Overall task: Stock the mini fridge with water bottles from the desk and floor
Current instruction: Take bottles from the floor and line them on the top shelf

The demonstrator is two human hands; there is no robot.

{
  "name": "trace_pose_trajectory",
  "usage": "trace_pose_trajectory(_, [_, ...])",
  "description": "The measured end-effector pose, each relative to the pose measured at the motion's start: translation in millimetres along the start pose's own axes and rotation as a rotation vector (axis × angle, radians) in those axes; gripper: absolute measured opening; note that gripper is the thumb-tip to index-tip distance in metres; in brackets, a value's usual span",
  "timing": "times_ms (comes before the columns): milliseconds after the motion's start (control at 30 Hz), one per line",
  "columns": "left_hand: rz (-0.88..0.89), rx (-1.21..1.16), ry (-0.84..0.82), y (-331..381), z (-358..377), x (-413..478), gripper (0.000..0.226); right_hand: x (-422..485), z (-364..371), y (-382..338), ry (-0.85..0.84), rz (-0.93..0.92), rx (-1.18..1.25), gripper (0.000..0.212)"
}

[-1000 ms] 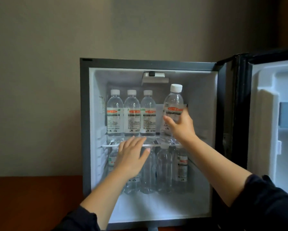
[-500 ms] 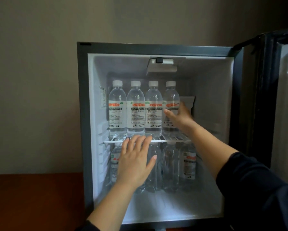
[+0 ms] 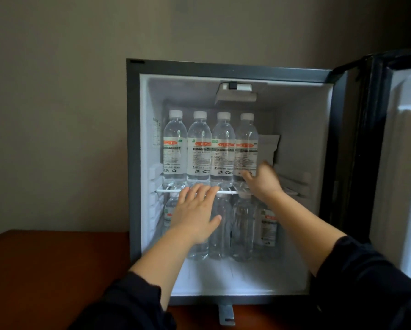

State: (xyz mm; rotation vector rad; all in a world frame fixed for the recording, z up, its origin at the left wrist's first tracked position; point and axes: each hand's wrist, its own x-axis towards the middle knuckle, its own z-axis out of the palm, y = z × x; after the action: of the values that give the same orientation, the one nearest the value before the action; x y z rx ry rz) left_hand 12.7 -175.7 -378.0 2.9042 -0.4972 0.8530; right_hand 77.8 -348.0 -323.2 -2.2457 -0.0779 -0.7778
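While the mini fridge (image 3: 133,163) stands open, four water bottles (image 3: 199,148) stand upright on its upper shelf (image 3: 166,191); more stand below, their count partly hidden. The left hand (image 3: 195,217) is flat, fingers straight, before the shelf rail. The blurred right hand (image 3: 262,181) is at the fourth bottle (image 3: 246,144); whether it grasps cannot be told.

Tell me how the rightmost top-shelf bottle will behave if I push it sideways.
Probably heavy for its size: the bottle looks full to the neck. Tall and narrow on a wire shelf, it may tip rather than slide. Its neighbour stands close on its left, so it could probably only topple rightward.
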Motion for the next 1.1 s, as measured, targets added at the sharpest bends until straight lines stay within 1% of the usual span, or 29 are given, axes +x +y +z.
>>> trace_pose_trajectory(67, [0.006, -0.008, -0.084, -0.7, -11.6, -2.3, 0.068, -16.8, -4.6, -5.3, 0.062, -0.039, 0.005, 0.040])
trace_pose_trajectory(133, [-0.003, -0.085, -0.127, -0.4, -23.7, -8.7, 0.067, -39.2, -8.4, -12.8, 0.051, -0.130, -0.005, 0.037])
trace_pose_trajectory(200, [-0.015, -0.174, -0.107, -1.5, -34.5, -18.5, 0.064, -59.6, -9.2, -20.4, -0.006, -0.225, -0.048, 0.024])
trace_pose_trajectory(267, [-0.029, -0.257, -0.071, -5.5, -46.5, -33.1, 0.056, -77.9, -9.3, -30.0, -0.069, -0.272, -0.046, 0.015])
trace_pose_trajectory(300, [-0.036, -0.306, -0.071, -8.7, -53.2, -42.1, 0.049, -85.6, -8.4, -35.0, -0.107, -0.283, -0.046, 0.014])
trace_pose_trajectory(367, [-0.047, -0.366, -0.123, -19.2, -65.2, -62.5, 0.038, -100.5, -3.9, -45.7, -0.224, -0.294, -0.044, 0.013])
trace_pose_trajectory(433, [-0.073, -0.332, -0.218, -31.9, -78.1, -85.1, 0.033, -117.9, 4.0, -56.9, -0.366, -0.321, -0.052, 0.011])
trace_pose_trajectory(500, [-0.138, -0.259, -0.347, -45.4, -91.7, -109.1, 0.035, -134.9, 17.1, -66.8, -0.487, -0.359, -0.073, 0.009])
trace_pose_trajectory(600, [-0.263, -0.114, -0.553, -70.5, -105.5, -146.1, 0.041, -162.5, 39.0, -85.6, -0.611, -0.399, -0.050, 0.011])
trace_pose_trajectory(667, [-0.348, -0.083, -0.641, -89.7, -111.4, -173.2, 0.045, -181.6, 56.0, -101.2, -0.674, -0.444, -0.013, 0.004])
trace_pose_trajectory(700, [-0.389, -0.084, -0.662, -99.5, -113.9, -187.3, 0.045, -191.3, 66.3, -109.4, -0.701, -0.465, -0.003, 0.004])
trace_pose_trajectory(800, [-0.504, -0.074, -0.684, -126.9, -122.3, -231.0, 0.044, -223.2, 96.7, -136.3, -0.763, -0.502, 0.032, 0.018])
trace_pose_trajectory(833, [-0.540, -0.070, -0.688, -134.9, -125.7, -245.8, 0.043, -234.3, 107.0, -145.3, -0.787, -0.514, 0.049, 0.020])
trace_pose_trajectory(1033, [-0.747, -0.037, -0.666, -183.7, -141.4, -346.7, 0.041, -309.3, 161.9, -204.9, -0.986, -0.588, 0.183, 0.007])
trace_pose_trajectory(1100, [-0.809, -0.026, -0.662, -197.2, -146.8, -381.8, 0.042, -336.8, 178.9, -224.8, -1.062, -0.619, 0.221, 0.007])
